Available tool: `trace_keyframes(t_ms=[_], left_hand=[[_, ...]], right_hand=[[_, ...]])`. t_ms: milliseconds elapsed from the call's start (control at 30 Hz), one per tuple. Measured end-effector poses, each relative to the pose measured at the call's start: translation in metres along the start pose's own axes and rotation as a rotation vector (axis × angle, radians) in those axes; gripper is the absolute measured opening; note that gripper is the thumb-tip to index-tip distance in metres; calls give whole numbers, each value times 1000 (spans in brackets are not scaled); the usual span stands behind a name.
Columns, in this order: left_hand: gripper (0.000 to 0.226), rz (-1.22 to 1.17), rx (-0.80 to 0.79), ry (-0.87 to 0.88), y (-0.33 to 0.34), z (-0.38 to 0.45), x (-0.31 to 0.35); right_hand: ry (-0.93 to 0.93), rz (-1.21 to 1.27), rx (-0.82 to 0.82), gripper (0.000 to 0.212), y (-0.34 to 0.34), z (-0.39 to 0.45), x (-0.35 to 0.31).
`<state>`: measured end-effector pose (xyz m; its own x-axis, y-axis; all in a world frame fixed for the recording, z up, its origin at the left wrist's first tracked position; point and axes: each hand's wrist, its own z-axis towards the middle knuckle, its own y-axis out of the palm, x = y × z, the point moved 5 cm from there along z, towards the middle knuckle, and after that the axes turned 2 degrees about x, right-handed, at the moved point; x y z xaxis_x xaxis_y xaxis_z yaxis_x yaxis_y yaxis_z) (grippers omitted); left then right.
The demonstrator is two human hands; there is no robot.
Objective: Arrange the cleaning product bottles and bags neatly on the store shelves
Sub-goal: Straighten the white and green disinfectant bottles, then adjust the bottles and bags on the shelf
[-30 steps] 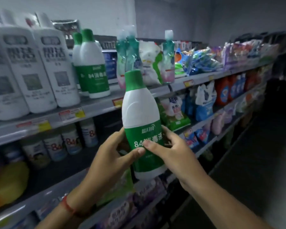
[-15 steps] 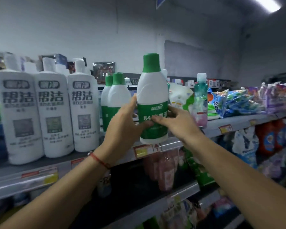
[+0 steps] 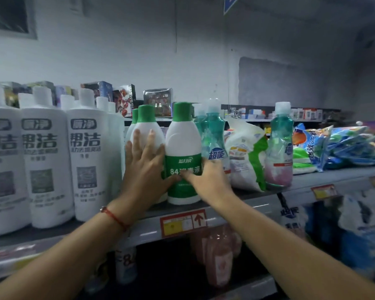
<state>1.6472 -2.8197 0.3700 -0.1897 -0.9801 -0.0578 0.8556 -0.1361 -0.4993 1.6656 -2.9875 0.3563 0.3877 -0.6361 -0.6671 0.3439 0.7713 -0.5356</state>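
While both hands touch it, the bottle (image 3: 183, 154) reads "84".

Colours of shelf stock

White plastic bottle (image 3: 183, 156): green cap, green label band. Tall white bottles (image 3: 44, 161): grey print. Wrist cord (image 3: 115, 217): red.

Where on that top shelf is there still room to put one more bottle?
A bare strip of shelf runs in front of the blue bags, right of the teal bottle. From the big white bottles to the white pouch, everything stands packed together.
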Motion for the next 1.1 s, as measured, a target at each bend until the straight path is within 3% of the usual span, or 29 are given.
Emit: trace_keyframes(t_ms=[167, 367, 467, 600, 833, 1100], left_hand=[[95, 79, -45, -45, 4, -7, 3], [82, 207, -79, -77, 1, -13, 21], [79, 241, -30, -43, -11, -18, 40], [64, 205, -20, 58, -26, -15, 79], [73, 286, -230, 118, -15, 22, 159], [60, 313, -307, 115, 40, 49, 213]], right_hand=[[-97, 56, -56, 68, -3, -2, 4], [-224, 20, -257, 72, -17, -5, 17], [-350, -109, -293, 70, -40, -12, 22], [-468, -469, -207, 64, -83, -9, 40], [-329, -723, -40, 45, -160, 45, 70], [-125, -394, 69, 68, -170, 105, 72]])
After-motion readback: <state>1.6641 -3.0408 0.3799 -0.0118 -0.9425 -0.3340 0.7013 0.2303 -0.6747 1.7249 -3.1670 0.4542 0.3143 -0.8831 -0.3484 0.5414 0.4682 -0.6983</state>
